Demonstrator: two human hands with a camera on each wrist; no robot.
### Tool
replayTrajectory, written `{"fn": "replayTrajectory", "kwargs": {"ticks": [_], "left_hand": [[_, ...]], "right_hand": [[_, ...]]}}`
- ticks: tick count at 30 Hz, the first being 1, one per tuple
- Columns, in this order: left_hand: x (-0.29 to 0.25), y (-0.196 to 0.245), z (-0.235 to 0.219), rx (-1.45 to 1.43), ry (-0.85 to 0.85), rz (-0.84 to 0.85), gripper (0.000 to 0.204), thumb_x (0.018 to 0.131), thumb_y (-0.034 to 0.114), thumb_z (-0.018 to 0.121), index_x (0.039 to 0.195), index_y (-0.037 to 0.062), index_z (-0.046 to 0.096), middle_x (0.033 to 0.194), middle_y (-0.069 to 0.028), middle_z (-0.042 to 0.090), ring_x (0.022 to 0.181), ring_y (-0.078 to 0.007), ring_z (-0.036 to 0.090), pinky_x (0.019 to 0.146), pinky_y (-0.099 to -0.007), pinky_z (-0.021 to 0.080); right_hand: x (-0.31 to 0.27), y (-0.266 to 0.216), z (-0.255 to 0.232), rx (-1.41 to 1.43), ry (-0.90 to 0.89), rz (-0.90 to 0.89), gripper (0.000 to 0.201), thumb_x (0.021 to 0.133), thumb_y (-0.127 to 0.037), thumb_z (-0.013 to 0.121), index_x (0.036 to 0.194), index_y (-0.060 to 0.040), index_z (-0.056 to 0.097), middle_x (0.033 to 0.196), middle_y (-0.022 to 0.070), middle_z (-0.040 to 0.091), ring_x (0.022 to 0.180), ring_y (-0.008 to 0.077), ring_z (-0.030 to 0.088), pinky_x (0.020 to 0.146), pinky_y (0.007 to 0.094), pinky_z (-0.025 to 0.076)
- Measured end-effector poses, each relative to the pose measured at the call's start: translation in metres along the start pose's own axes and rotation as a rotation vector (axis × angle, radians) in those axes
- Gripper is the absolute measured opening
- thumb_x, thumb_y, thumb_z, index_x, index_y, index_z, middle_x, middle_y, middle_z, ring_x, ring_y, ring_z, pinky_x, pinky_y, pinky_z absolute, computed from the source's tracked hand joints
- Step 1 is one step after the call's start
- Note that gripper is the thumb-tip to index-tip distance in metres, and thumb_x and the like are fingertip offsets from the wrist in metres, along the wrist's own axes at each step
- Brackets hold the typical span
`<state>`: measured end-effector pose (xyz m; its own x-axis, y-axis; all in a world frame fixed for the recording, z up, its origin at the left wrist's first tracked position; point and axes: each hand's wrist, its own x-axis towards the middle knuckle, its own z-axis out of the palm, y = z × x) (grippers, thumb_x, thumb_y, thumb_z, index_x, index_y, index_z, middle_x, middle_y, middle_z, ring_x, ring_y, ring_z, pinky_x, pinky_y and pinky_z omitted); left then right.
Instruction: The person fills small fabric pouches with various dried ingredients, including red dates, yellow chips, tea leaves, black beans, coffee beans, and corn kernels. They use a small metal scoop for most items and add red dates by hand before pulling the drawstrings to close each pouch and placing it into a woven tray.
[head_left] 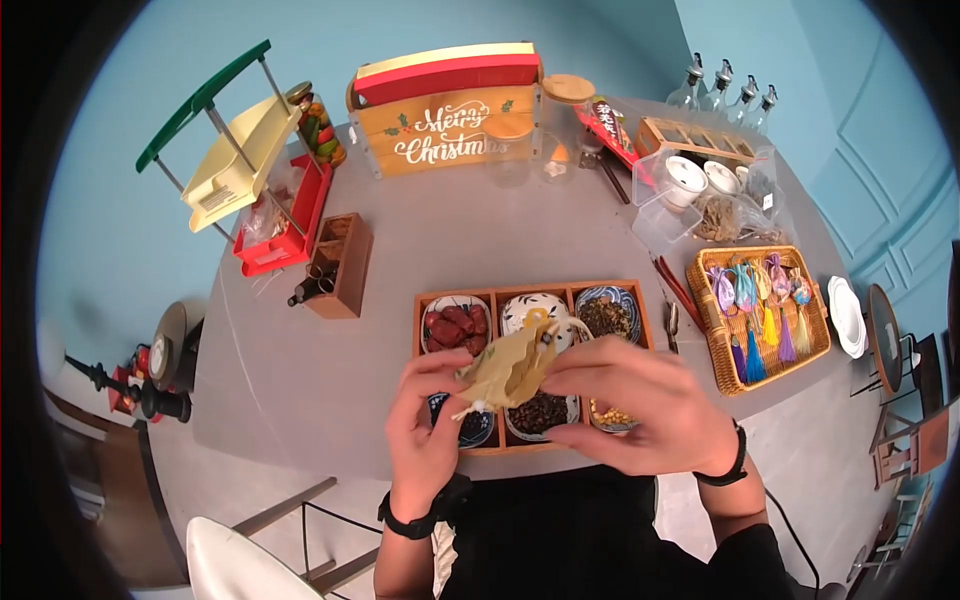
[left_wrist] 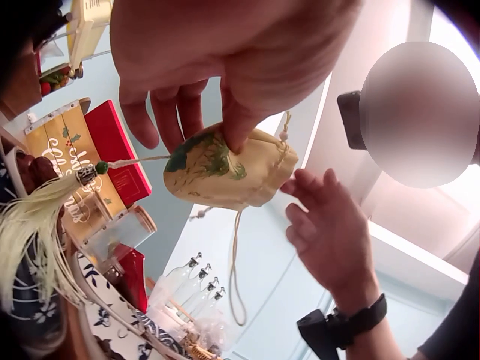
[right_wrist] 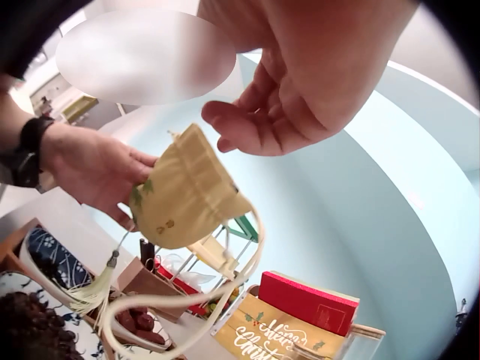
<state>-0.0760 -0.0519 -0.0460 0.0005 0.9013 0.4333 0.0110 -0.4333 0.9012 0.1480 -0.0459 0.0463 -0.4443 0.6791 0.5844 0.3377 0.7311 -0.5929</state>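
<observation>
My left hand (head_left: pixel 425 425) pinches a cream cloth drawstring pouch (left_wrist: pixel 217 169) with a green printed pattern between thumb and fingers. From the pouch's bottom hangs a pale tassel (left_wrist: pixel 37 232), and a cord loop (right_wrist: pixel 259 225) dangles from its neck. My right hand (head_left: pixel 650 405) is beside the pouch's mouth, fingers loosely bent and thumb apart, with nothing seen in it. Below both hands lies a divided wooden tray (head_left: pixel 642 318) of bowls. They hold red dates (head_left: pixel 455 325), dried herbs (head_left: pixel 607 318), dark brown bits (head_left: pixel 540 412) and yellow pieces (head_left: pixel 610 415).
To the right is a wicker basket (head_left: pixel 705 345) of small tasselled pouches, with tweezers (head_left: pixel 671 315) near it. A wooden box (head_left: pixel 345 265) holding small bottles stands left. Behind are a Merry Christmas crate (head_left: pixel 450 130), lidded jars (head_left: pixel 508 150) and a clear plastic container (head_left: pixel 665 220).
</observation>
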Motion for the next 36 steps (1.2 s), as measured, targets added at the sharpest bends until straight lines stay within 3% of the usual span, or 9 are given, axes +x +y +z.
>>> {"fn": "replayTrajectory", "kwargs": {"ticks": [6, 10, 16, 19, 20, 24, 26, 30, 36], "left_hand": [[-0.013, 0.018, -0.006, -0.18, -0.235, -0.151, 0.011, 0.093, 0.004, 0.059, 0.1, 0.003, 0.051, 0.121, -0.0204, 0.057, 0.113, -0.0273, 0.058, 0.099, -0.0404, 0.046], [-0.023, 0.009, -0.013, -0.254, -0.338, -0.221, 0.025, 0.088, -0.007, 0.059, 0.109, 0.0021, 0.049, 0.128, -0.0181, 0.052, 0.119, -0.0266, 0.052, 0.1, -0.0402, 0.044], [-0.018, 0.035, -0.018, 0.01, -0.616, -0.493, 0.104, 0.07, 0.019, 0.086, 0.15, 0.0073, 0.021, 0.139, -0.0147, 0.048, 0.123, -0.0292, 0.053, 0.1, -0.0389, 0.044], [-0.006, 0.031, -0.02, 0.06, -0.891, -0.462, 0.1, 0.071, 0.022, 0.086, 0.148, 0.0047, 0.024, 0.137, -0.0149, 0.05, 0.116, -0.0295, 0.057, 0.097, -0.0385, 0.046], [-0.014, 0.011, -0.02, 0.086, -0.934, -0.256, 0.096, 0.072, 0.023, 0.084, 0.147, 0.0038, 0.027, 0.135, -0.0142, 0.051, 0.112, -0.0257, 0.058, 0.095, -0.0366, 0.046], [-0.03, -0.004, -0.025, -0.048, -0.876, -0.297, 0.087, 0.073, 0.022, 0.084, 0.142, 0.0033, 0.034, 0.126, -0.0124, 0.055, 0.105, -0.02, 0.059, 0.092, -0.0326, 0.047], [-0.038, -0.003, -0.03, -0.1, -0.795, -0.576, 0.075, 0.071, 0.016, 0.081, 0.134, 0.0017, 0.042, 0.114, -0.0095, 0.059, 0.099, -0.0154, 0.059, 0.088, -0.0294, 0.047], [-0.037, 0.009, -0.044, -0.178, -0.765, -0.717, 0.066, 0.069, 0.008, 0.08, 0.127, 0.0018, 0.048, 0.111, -0.007, 0.059, 0.099, -0.0124, 0.058, 0.086, -0.0285, 0.047], [-0.04, 0.026, -0.062, 0.125, -0.705, -0.678, 0.064, 0.069, 0.007, 0.078, 0.126, 0.0023, 0.049, 0.105, -0.0087, 0.061, 0.088, -0.0159, 0.059, 0.078, -0.0291, 0.048]], "right_hand": [[-0.006, 0.006, 0.009, -0.113, -0.275, -0.018, 0.028, 0.082, -0.017, 0.07, 0.106, -0.0049, 0.06, 0.097, 0.0095, 0.061, 0.081, 0.0304, 0.065, 0.067, 0.0396, 0.054], [-0.014, 0.005, 0.01, -0.255, -0.635, 0.053, 0.025, 0.08, -0.014, 0.065, 0.103, -0.0061, 0.059, 0.1, 0.0097, 0.061, 0.086, 0.0288, 0.066, 0.064, 0.039, 0.053], [-0.007, -0.01, 0.019, -0.308, -0.726, -0.066, 0.02, 0.081, -0.014, 0.06, 0.099, -0.0051, 0.061, 0.1, 0.0081, 0.059, 0.093, 0.0233, 0.061, 0.067, 0.0333, 0.051], [-0.008, -0.014, 0.03, -0.25, -0.724, -0.235, 0.02, 0.08, -0.016, 0.059, 0.095, -0.0029, 0.062, 0.097, 0.0074, 0.055, 0.096, 0.0209, 0.055, 0.074, 0.0302, 0.049], [-0.008, -0.015, 0.033, -0.245, -0.695, -0.274, 0.021, 0.079, -0.016, 0.059, 0.095, -0.002, 0.062, 0.097, 0.0075, 0.055, 0.094, 0.0205, 0.055, 0.072, 0.0303, 0.049], [-0.001, -0.02, 0.031, -0.279, -0.75, -0.262, 0.025, 0.077, -0.014, 0.061, 0.097, 0.0009, 0.061, 0.095, 0.0082, 0.053, 0.087, 0.0204, 0.056, 0.067, 0.0309, 0.048], [0.006, -0.023, 0.022, -0.214, -0.795, -0.207, 0.027, 0.076, -0.012, 0.062, 0.099, 0.0014, 0.06, 0.094, 0.0084, 0.053, 0.083, 0.0214, 0.057, 0.065, 0.0322, 0.048], [0.009, -0.018, 0.008, -0.011, -0.783, -0.136, 0.029, 0.076, -0.01, 0.065, 0.102, 0.0014, 0.059, 0.091, 0.0089, 0.052, 0.073, 0.024, 0.058, 0.059, 0.0352, 0.049], [0.009, -0.02, 0.01, 0.104, -0.634, -0.137, 0.034, 0.085, -0.018, 0.069, 0.116, -0.0051, 0.062, 0.089, 0.0054, 0.057, 0.065, 0.0215, 0.059, 0.054, 0.0317, 0.05]]}}
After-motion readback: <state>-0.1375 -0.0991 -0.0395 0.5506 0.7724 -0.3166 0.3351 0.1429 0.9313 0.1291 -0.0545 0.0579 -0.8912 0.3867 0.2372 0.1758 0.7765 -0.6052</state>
